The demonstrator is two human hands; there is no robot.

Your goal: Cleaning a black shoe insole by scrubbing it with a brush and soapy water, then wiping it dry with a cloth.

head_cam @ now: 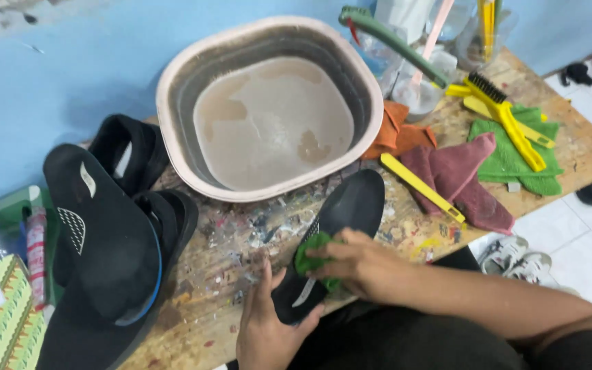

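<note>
Fingers of the left hand grip the near end of a black insole, which lies on the table just in front of the basin of murky water. Fingers of the right hand press a green cloth on its middle. I judge the wiping is underway: the far half looks clean, and another insole at left waits on the sandals.

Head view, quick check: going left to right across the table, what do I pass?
Black insole → murky water basin → black insole gripped by left hand, right hand pressing green cloth → maroon cloth → yellow brush
</note>
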